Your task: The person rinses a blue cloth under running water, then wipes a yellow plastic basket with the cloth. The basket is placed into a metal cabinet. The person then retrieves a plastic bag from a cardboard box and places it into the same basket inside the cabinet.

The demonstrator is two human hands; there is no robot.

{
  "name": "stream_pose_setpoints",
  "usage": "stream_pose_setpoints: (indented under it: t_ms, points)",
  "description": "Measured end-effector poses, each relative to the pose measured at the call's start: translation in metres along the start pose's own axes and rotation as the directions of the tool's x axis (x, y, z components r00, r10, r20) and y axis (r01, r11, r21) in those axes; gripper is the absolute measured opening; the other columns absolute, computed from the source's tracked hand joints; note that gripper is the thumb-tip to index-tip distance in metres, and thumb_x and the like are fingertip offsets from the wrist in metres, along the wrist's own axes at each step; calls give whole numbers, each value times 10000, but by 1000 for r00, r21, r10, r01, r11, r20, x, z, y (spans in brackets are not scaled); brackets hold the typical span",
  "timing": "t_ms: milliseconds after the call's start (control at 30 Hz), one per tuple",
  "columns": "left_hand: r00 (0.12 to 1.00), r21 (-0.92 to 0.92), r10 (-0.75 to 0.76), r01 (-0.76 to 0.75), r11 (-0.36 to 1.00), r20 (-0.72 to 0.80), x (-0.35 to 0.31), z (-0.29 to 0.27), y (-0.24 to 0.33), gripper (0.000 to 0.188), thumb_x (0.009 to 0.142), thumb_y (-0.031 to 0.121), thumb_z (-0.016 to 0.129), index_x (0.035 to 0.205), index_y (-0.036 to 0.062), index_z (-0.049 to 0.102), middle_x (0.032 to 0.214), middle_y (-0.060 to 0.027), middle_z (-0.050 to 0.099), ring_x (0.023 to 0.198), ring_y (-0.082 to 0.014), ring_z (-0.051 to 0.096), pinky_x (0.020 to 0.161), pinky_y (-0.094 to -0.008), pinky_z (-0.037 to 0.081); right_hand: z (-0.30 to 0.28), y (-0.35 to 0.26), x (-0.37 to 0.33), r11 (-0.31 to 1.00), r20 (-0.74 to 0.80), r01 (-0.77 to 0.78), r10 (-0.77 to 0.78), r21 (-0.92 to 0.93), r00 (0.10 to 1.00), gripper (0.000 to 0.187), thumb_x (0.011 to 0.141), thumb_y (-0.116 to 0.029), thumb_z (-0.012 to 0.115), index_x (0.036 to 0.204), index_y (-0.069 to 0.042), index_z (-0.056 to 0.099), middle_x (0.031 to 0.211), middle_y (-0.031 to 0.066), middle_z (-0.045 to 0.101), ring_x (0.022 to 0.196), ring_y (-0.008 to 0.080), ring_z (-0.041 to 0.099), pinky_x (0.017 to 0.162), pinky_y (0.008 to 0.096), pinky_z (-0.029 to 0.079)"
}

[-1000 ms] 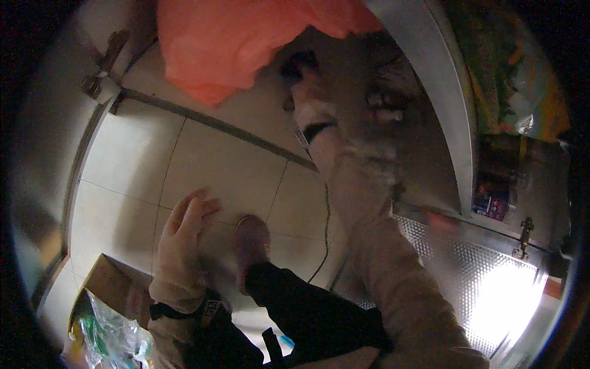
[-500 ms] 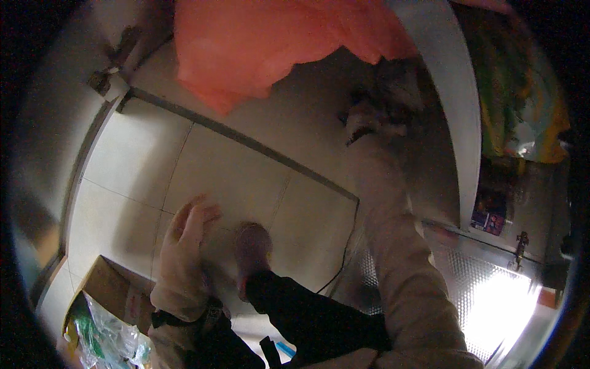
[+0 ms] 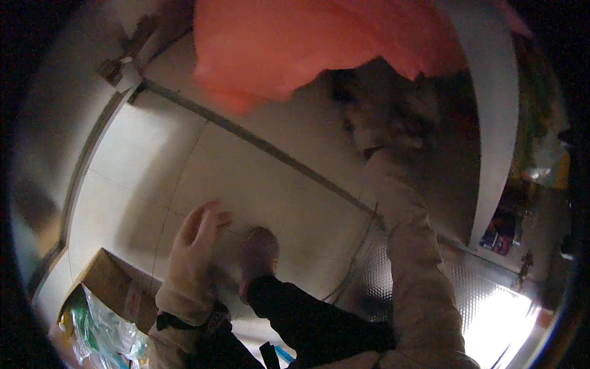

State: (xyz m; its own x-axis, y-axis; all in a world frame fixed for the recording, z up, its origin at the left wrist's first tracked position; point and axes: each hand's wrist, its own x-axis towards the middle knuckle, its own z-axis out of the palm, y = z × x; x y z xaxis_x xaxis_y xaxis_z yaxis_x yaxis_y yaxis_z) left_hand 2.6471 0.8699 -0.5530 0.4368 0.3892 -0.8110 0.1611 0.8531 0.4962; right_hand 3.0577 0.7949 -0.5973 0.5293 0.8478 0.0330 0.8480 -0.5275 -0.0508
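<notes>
My left hand (image 3: 204, 226) is held over the pale floor tiles beside my shoe (image 3: 259, 251). Its fingers are loosely bent and apart, with nothing in them. My right arm stretches far forward into shadow. At its end my right hand (image 3: 378, 132) is dark and smeared by motion, so its fingers do not show clearly. Around it is a dark, tangled bundle (image 3: 393, 101) whose kind I cannot make out; whether the hand grips it is unclear. Just beyond hangs a large orange-pink cloth or sheet (image 3: 295, 52).
A cardboard box (image 3: 101, 280) holding clear and green plastic bags stands at lower left. A dark raised strip (image 3: 264, 144) crosses the floor. A pale curved panel (image 3: 496, 117) rises at right, near a textured shiny metal surface (image 3: 458, 273) in bright light. A thin cord (image 3: 362, 249) lies nearby.
The view has shifted, so most things sit slightly further right. The dark bundle around my right hand has moved and blurred. My left hand keeps its pose.
</notes>
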Motion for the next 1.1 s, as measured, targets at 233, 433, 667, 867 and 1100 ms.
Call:
stream_pose_setpoints:
  t_ms: [233,433,667,867,1100]
  points:
    - [999,13,-8,8,1000,41,9,-6,-19,372,1009,270,553,1261,-1,586,1090,-117,678,1043,-175,633,928,-266,470,3,49,87,942,13,-287,294,-172,956,479,926,-291,569,1380,-140,545,1403,139,545,1259,353,521,1036,430,436]
    - [994,73,-104,103,992,14,16,-5,-18,386,1010,287,553,1282,14,580,1098,-115,678,1049,-174,633,925,-263,469,21,12,130,976,120,-164,182,-145,976,478,931,-300,565,1383,-144,544,1403,139,546,1265,352,519,1046,431,427]
    - [998,50,-57,56,997,14,13,-1,-13,393,1012,308,548,1296,36,575,1132,-122,668,1080,-197,619,928,-295,478,4,34,59,970,202,-240,228,36,952,478,937,-311,561,1386,-148,543,1403,140,548,1272,352,516,1059,432,418]
    - [994,148,67,-80,986,89,4,4,-1,368,1000,280,557,1254,17,595,1109,-113,668,1076,-194,618,939,-289,472,0,-35,11,991,-9,131,-131,-37,991,506,911,-277,581,1402,-163,537,1434,126,518,1295,339,483,1100,431,371]
    - [988,255,120,-142,956,102,-6,6,13,378,1004,303,533,1230,10,611,1143,-128,651,1109,-214,606,983,-321,459,34,-53,-145,915,-77,326,-317,238,945,540,822,-102,623,1360,-118,574,1422,114,527,1282,327,477,1105,461,359]
